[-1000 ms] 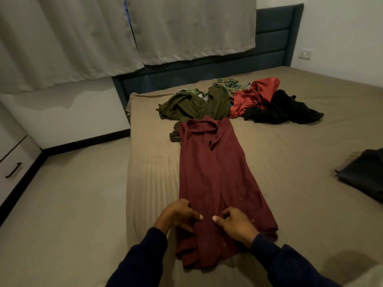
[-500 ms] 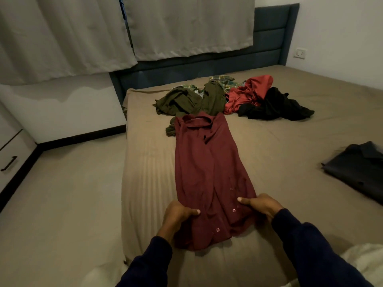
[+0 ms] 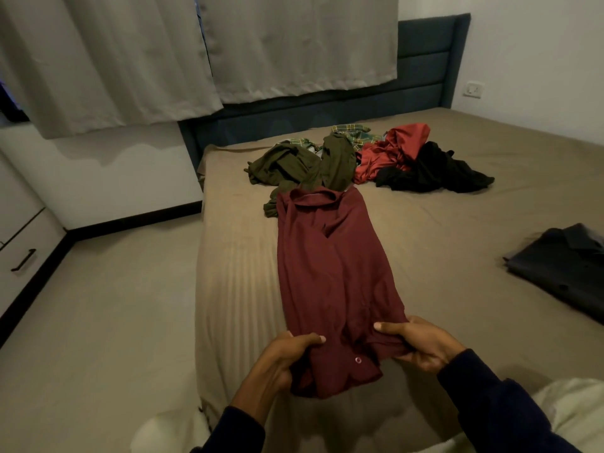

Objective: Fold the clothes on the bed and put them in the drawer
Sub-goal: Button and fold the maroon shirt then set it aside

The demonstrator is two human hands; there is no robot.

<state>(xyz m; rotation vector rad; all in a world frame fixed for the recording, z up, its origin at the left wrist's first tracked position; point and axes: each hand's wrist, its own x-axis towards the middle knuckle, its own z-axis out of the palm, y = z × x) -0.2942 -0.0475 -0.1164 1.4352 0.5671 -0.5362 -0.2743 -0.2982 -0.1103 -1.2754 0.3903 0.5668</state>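
A maroon shirt (image 3: 330, 273) lies lengthwise on the bed (image 3: 441, 243), folded into a narrow strip with its collar at the far end. My left hand (image 3: 287, 354) grips the near hem at its left corner. My right hand (image 3: 421, 341) pinches the hem at the right corner, thumb on top. The hem is lifted slightly off the sheet. Beyond the collar lies a pile of unfolded clothes: olive garments (image 3: 294, 161), a green plaid piece (image 3: 356, 135), a red garment (image 3: 392, 148) and a black one (image 3: 434, 171).
A folded dark shirt (image 3: 562, 269) lies at the bed's right side. White drawers with a black handle (image 3: 23, 259) stand against the left wall. Beige floor (image 3: 98, 322) runs along the bed's left edge. Grey curtains (image 3: 196, 50) and a dark headboard (image 3: 425, 70) stand behind.
My hands moved apart from the middle of the shirt to its two hem corners and took hold, lifting the hem toward me.
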